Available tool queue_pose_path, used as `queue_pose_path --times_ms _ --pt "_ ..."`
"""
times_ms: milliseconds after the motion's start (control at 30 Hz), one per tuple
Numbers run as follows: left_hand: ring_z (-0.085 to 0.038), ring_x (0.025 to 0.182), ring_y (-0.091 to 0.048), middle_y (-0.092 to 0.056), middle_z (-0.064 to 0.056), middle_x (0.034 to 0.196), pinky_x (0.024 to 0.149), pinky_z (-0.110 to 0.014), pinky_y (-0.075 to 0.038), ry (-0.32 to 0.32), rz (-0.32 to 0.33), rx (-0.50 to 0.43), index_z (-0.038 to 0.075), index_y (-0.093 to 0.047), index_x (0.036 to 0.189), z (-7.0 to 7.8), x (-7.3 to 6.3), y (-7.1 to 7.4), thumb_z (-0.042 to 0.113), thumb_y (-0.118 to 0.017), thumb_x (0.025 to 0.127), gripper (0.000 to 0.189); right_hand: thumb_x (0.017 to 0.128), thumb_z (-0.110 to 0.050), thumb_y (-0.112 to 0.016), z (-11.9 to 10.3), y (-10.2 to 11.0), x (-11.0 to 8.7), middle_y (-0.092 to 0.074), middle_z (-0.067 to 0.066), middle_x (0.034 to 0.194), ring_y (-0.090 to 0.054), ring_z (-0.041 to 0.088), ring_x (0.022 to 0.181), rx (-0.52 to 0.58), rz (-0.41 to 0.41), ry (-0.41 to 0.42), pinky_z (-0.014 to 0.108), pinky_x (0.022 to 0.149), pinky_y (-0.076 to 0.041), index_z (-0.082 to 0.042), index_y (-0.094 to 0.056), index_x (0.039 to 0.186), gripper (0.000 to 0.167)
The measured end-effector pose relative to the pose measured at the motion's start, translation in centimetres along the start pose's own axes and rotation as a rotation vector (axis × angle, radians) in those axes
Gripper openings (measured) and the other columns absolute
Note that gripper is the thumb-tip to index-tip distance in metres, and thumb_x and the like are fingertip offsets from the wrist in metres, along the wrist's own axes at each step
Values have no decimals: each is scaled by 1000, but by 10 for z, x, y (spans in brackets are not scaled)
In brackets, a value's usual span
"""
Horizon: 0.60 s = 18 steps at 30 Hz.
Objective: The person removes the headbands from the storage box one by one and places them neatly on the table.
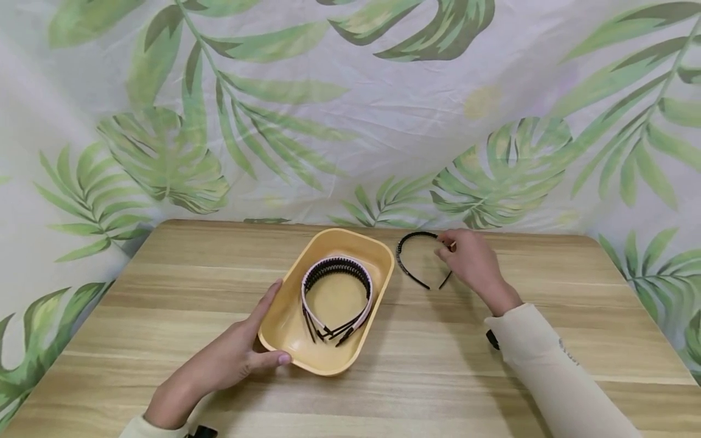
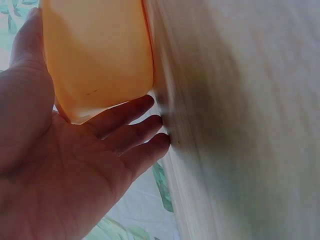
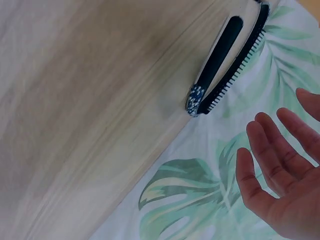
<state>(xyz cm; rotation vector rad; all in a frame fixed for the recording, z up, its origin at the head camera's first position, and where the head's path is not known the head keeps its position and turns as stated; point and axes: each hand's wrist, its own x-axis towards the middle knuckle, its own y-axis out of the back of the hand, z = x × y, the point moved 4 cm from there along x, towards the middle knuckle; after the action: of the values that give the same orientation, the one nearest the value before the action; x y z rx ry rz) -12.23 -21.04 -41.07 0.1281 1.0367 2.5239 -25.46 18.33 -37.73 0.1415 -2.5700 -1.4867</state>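
Headbands (image 1: 335,266) in central tray (image 1: 288,319); loose headband (image 1: 399,250), centre-right, seemingly remains. Left hand (image 1: 241,348) touching tray, right hand (image 1: 473,258) near headband: fingers spread.

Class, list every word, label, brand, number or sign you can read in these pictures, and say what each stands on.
Readable text: none.
Right sleeve: a small dark marking, possibly lettering, too small to read.
Yellow tub: tiny dark marks in the left wrist view, too small and blurred to tell whether they are writing.

One tray (image 1: 290,328), two grips (image 1: 235,353) (image 1: 475,258), three-plus headbands (image 1: 338,266).
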Motion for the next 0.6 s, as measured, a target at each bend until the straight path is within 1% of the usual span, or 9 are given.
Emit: queue_pose_path --times_ms 100,167,267,433,600 --pt "-36 138 -53 -44 -29 160 114 -64 -37 0 0 -2 29 4 170 0 0 0 49 -80 89 118 100 -13 -70 -3 -1 -3 -75 21 114 -69 30 87 12 27 15 41 66 -55 2 -73 125 29" --pt "-36 139 -53 -43 -29 161 114 -64 -36 -3 1 -4 28 3 170 -1 0 0 48 -80 89 118 99 -12 -71 -5 -1 -6 -75 21 112 -68 29 86 17 50 32 41 65 -54 1 -75 121 26" --pt "-37 140 -52 -41 -29 161 115 -64 -36 -9 3 -5 27 3 170 -1 0 0 48 -80 89 118 98 -12 -73 -7 -1 -10 -76 20 109 -69 32 90 19 79 51 45 67 -56 1 -76 117 23" --pt "-37 140 -52 -42 -29 161 115 -64 -36 -12 6 1 27 3 170 -1 0 0 48 -80 88 118 98 -14 -73 -12 -2 -16 -76 20 110 -70 38 101 5 102 56 53 75 -58 0 -76 117 25" --pt "-36 139 -53 -42 -28 161 115 -63 -37 -7 2 -2 29 3 170 -1 0 -1 48 -80 89 118 97 -16 -74 -18 -4 -21 -76 20 109 -71 38 99 -10 119 75 53 72 -59 0 -76 116 25"
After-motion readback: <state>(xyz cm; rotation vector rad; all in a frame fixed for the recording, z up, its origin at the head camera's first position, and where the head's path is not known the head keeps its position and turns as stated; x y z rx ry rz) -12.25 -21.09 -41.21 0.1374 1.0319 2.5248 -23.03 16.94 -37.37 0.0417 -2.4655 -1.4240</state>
